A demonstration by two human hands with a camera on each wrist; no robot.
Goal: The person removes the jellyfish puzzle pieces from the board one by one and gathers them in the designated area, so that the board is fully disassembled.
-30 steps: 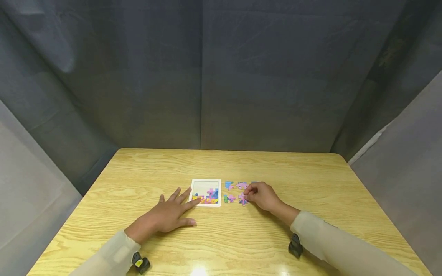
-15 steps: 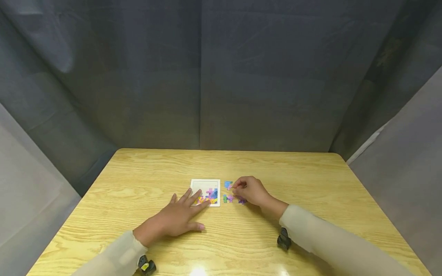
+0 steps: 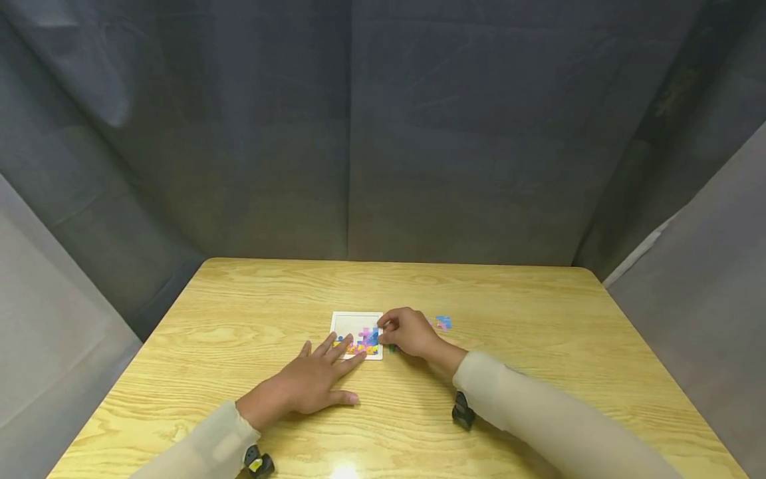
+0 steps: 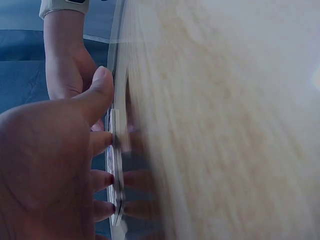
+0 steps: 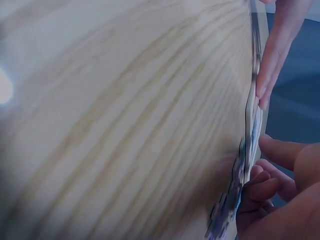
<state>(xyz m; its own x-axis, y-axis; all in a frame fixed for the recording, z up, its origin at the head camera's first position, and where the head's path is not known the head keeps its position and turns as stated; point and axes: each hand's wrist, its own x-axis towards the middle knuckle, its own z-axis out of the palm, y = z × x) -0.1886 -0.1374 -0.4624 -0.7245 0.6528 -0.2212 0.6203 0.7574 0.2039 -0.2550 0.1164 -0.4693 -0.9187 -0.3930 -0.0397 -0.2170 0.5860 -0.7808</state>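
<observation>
A small white-framed puzzle tray (image 3: 357, 313) lies mid-table, its lower part filled with joined yellow, pink and blue pieces (image 3: 369, 336). My left hand (image 3: 311, 384) is spread flat, fingertips over the tray's lower left; in the left wrist view those fingers touch the tray's edge (image 4: 116, 165). At the tray's right rim, my right hand (image 3: 411, 334) pinches a puzzle piece between thumb and forefinger, mostly hidden by the fingertips. In the right wrist view, the thumb and curled fingers (image 5: 260, 192) are close beside the tray.
Right of the tray lie loose pieces: a blue and pink one (image 3: 443, 322) beyond my right hand and a green one (image 3: 391, 348) partly under it. Others are hidden by the hand. Several show along the tabletop (image 5: 125, 125) in the right wrist view as a dark row (image 5: 227, 207).
My right hand has moved left from the loose pieces to the tray's right rim, uncovering the blue and pink piece. My left hand has slid slightly right across the tray's lower edge.
</observation>
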